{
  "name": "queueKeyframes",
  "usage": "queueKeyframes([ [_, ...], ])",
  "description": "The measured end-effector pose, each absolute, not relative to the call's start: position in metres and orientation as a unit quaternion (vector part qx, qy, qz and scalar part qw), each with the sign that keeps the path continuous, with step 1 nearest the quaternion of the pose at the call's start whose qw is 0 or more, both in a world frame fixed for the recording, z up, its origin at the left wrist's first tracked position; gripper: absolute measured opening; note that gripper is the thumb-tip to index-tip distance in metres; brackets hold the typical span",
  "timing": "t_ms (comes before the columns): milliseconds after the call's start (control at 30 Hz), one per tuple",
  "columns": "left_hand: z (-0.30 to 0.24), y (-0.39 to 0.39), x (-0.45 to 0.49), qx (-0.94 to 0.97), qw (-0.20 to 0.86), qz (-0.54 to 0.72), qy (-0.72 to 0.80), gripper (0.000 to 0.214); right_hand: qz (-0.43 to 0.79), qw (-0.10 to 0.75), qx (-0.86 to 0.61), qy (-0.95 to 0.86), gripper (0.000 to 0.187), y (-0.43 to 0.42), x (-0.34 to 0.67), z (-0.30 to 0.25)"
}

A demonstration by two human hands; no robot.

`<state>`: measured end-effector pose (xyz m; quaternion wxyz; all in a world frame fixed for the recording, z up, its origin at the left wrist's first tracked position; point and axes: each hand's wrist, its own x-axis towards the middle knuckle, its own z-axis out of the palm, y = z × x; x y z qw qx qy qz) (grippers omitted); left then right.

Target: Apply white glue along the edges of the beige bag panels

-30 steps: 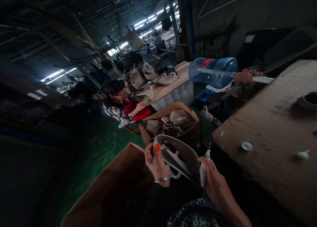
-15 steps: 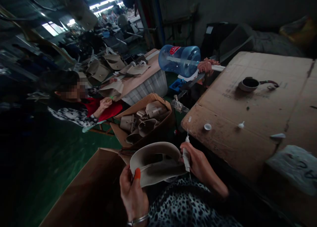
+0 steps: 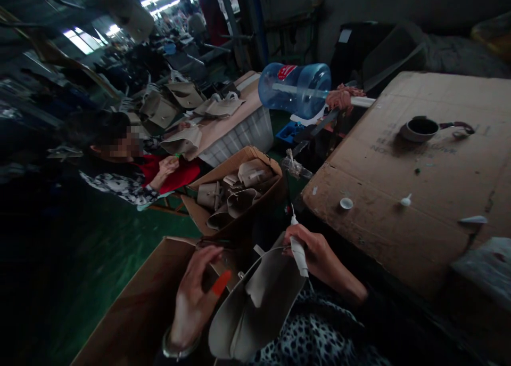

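In the head view my left hand (image 3: 194,294), an orange cover on its thumb, is off the bag, with thumb and fingers apart. My right hand (image 3: 317,257) is closed round a white slim tool (image 3: 298,254) with a thin pointed tip facing up. The same hand also pinches the edge of a beige handbag body (image 3: 275,289), which hangs tilted over my lap with its opening toward me. A small metal stud shows on the bag's left edge. How my right fingertips grip the bag is partly hidden.
An open carton (image 3: 247,211) with several beige bags stands ahead; another carton (image 3: 131,297) is at my left. A cardboard-topped table (image 3: 383,179) at right bears a tape-like ring (image 3: 419,129) and a small white cup (image 3: 346,203). A person (image 3: 131,163) sits at left.
My left hand has let go of the bag and moved left. The bag has swung from lying across both hands to hanging tilted from my right hand. The camera view has shifted slightly.
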<state>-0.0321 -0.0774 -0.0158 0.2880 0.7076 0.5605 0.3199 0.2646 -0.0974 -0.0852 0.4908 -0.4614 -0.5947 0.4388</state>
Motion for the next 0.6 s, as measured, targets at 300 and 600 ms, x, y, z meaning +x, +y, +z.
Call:
queueKeyframes([
  [300,-0.033,0.023,0.062,0.734,0.592,-0.013,0.331,0.054,0.429,0.56,-0.494,-0.508,0.03,-0.072,0.249,-0.093],
  [600,-0.08,0.019,0.079,0.609,0.624,0.144,0.469,0.039,0.407,0.589,-0.513,-0.474,0.027,-0.054,0.241,-0.11],
])
